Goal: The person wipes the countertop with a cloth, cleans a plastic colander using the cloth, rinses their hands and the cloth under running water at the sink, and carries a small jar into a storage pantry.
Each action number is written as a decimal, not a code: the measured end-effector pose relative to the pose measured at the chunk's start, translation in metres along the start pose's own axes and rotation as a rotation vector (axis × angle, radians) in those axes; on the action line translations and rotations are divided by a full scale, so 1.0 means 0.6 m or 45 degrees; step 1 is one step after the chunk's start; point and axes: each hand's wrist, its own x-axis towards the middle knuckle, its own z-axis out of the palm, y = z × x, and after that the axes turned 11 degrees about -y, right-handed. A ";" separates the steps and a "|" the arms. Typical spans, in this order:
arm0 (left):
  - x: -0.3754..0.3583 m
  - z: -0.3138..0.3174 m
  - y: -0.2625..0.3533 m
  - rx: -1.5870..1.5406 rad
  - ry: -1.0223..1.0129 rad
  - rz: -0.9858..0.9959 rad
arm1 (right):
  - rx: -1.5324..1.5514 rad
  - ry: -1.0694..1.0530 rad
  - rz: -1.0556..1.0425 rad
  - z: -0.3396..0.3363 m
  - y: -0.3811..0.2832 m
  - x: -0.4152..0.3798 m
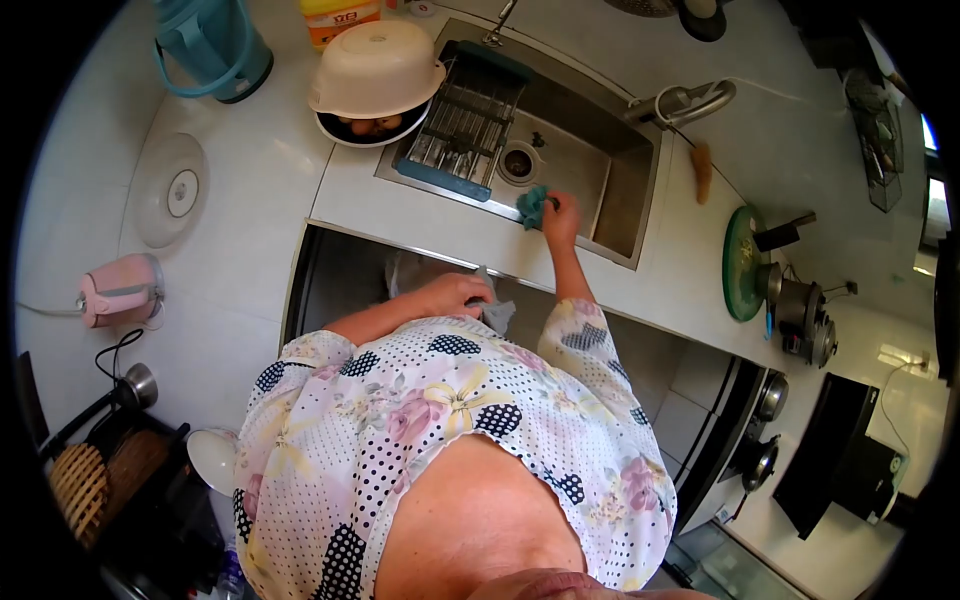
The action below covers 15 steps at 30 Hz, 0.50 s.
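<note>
Near the front rim of the sink [612,180], my right hand [562,218] is closed on a bunched teal cloth [532,205]. The cloth lies over the sink's front edge, close to the drain [518,163]. Lower down, in front of the open space under the counter, my left hand [458,293] is curled around a crumpled grey cloth [494,312] held close to my body. Part of the left hand's fingers is hidden by the grey cloth.
A drying rack [462,118] spans the sink's left side. Beside it a beige basin [378,68] covers a bowl [360,136]. The tap [690,103] stands behind the right side. Leftward are a teal jug [212,50] and pink kettle [122,290]; a green lid [742,262] leans rightward.
</note>
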 end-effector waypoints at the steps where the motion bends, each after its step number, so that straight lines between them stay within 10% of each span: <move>1: -0.002 -0.005 0.005 -0.020 0.015 -0.017 | 0.068 -0.006 0.037 -0.021 -0.018 -0.012; 10: 0.036 -0.023 0.032 0.020 0.045 0.005 | -0.039 -0.290 -0.318 0.057 -0.008 -0.122; 15: 0.096 -0.024 0.022 0.191 0.140 0.219 | -0.210 -0.211 0.092 -0.013 0.084 -0.070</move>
